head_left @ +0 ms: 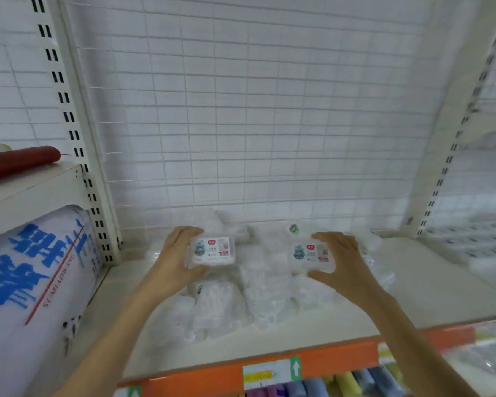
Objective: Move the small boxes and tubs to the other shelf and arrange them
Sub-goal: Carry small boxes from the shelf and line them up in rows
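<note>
Nearest the lens: orange shelf edge (327, 359) with price tags, coloured rolls below it. Above that edge, a pale shelf (427, 287) carrying a heap (241, 299) of clear plastic packs, blurred (count not readable). Over the heap's left side, left hand (175, 259) gripping left box (212, 251), thumb under, fingers curled over its far edge. Over the heap's right side, right hand (344, 262) pinching right box (312, 255) the same way. Both boxes held clear of the heap, labels up, long axes running left to right, each box lying inboard of its hand. Neither hand nearer than the other; both level. Likely next: carrying both away sideways to the other shelf. Left of the heap, beyond the upright, a big white sack (32, 276) with blue print.
</note>
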Available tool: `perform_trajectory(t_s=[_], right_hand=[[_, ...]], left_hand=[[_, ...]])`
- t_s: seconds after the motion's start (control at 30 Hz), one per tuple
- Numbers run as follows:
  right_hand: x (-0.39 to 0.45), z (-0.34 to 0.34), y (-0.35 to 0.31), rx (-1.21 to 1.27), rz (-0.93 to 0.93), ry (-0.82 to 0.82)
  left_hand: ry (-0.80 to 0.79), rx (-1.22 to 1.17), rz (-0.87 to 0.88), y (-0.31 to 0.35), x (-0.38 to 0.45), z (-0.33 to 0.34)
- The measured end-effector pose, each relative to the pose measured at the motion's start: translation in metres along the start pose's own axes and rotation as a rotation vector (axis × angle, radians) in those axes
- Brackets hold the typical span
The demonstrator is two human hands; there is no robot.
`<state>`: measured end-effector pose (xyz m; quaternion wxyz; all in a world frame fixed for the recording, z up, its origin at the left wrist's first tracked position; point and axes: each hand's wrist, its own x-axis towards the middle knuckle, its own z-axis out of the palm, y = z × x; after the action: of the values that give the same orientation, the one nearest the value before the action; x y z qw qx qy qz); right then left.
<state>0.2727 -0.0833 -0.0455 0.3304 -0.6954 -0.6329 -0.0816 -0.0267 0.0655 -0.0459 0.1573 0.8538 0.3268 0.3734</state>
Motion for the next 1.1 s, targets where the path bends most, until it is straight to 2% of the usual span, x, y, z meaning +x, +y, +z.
perform_trajectory(t_s=[0.27, 0.47, 0.73, 0.93, 1.1], right_hand=[[-0.079, -0.073, 0.064, -0.079, 0.190, 0.061], [-0.168, -0.158, 0.136, -0.224, 0.381, 0.126], [-0.304, -0.267, 0.217, -0.269, 0.700, 0.199], [-0.374, -0.308, 0.263, -0.287, 0.802, 0.299], [-0.401, -0.325, 0.304, -0.260, 0.821, 0.310]], left_hand=[[-0.171, -0.174, 0.146, 0.085, 0.015, 0.084], [-0.291, -0.290, 0.244, 0.186, 0.016, 0.180], [-0.401, -0.386, 0.322, 0.324, -0.003, 0.310], [-0.482, -0.380, 0.367, 0.405, -0.009, 0.384], [-0.514, -0.358, 0.384, 0.444, 0.002, 0.438]])
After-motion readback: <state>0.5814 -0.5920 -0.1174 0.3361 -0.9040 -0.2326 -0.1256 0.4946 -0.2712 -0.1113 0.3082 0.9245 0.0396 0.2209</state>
